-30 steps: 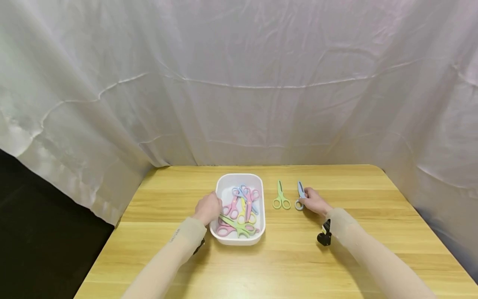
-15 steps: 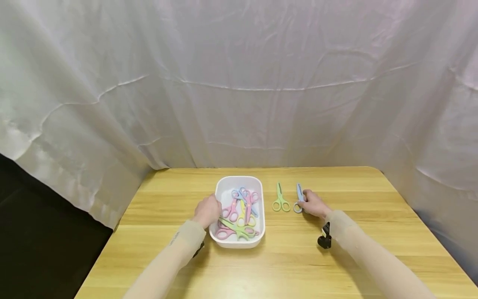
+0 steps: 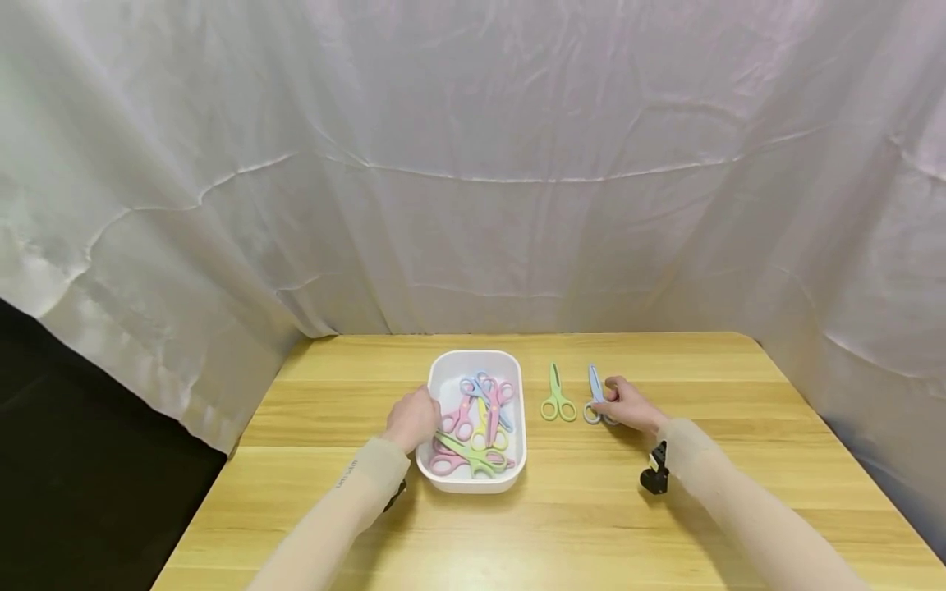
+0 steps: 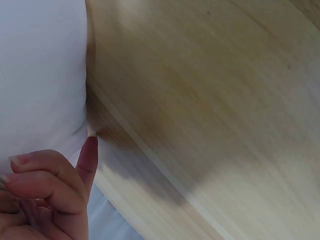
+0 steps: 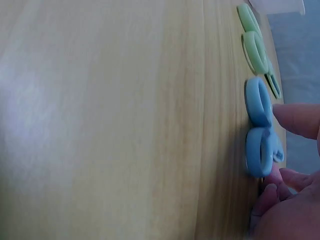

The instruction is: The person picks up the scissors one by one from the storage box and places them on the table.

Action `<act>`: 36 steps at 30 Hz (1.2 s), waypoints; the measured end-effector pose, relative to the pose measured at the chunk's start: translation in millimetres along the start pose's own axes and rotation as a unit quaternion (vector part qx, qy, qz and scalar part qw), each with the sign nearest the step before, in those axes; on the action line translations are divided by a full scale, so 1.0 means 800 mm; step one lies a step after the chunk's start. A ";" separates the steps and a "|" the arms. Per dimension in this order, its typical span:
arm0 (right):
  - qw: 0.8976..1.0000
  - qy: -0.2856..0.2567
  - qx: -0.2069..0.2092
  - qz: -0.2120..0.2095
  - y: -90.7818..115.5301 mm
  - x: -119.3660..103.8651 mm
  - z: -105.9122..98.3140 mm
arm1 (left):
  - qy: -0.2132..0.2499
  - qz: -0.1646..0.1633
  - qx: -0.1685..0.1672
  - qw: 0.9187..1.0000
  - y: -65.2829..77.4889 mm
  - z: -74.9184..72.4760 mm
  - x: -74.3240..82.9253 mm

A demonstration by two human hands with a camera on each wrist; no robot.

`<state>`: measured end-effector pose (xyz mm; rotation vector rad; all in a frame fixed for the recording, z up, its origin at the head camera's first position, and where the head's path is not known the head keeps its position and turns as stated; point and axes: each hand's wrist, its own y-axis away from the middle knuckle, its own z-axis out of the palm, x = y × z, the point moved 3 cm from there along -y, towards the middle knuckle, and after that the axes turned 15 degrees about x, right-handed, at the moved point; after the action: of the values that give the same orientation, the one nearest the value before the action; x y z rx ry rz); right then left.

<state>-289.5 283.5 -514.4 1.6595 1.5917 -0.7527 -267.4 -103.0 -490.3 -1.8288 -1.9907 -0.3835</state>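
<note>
At the left rim of a white plastic box [image 3: 523, 443], my left hand [image 3: 412, 417] grips the edge with curled fingers. The left wrist view shows these fingers [image 4: 42, 167] against the white wall, little finger stretched out. Inside the box lie several pairs of scissors: pink [image 3: 493, 410], yellow [image 3: 493, 439], blue [image 3: 506, 420] and green [image 3: 473, 455]. Blue scissors [image 3: 594, 382] lie flat on the table, blades pointing away. Over their handles is my right hand [image 3: 628, 406], thumb touching them, the other fingers spread apart from the blades. Both blue handle loops [image 5: 259, 102] show in the right wrist view.
Green scissors [image 3: 556, 398] lie between the box and the blue pair, blades also pointing away. The wooden table [image 3: 517, 542] ends at a pale curtain [image 3: 517, 230] behind. A dark area [image 3: 89, 460] lies beyond the left edge.
My right hand has shifted slightly right and loosened around the blue scissors, showing more of their handles. The left hand stays on the box rim. The head view has tilted slightly.
</note>
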 end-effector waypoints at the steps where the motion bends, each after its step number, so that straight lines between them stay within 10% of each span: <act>1: 1.000 0.003 -0.002 -0.001 0.000 0.001 -0.001 | 0.001 0.001 0.000 1.000 0.000 0.000 0.000; 36: 0.996 0.065 0.036 -0.048 0.000 0.004 0.001 | 0.015 -0.004 -0.003 1.000 0.001 0.000 0.002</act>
<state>-289.6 284.8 -517.7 1.7238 1.7650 -0.7713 -267.0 -101.8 -489.7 -1.8076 -1.9800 -0.4183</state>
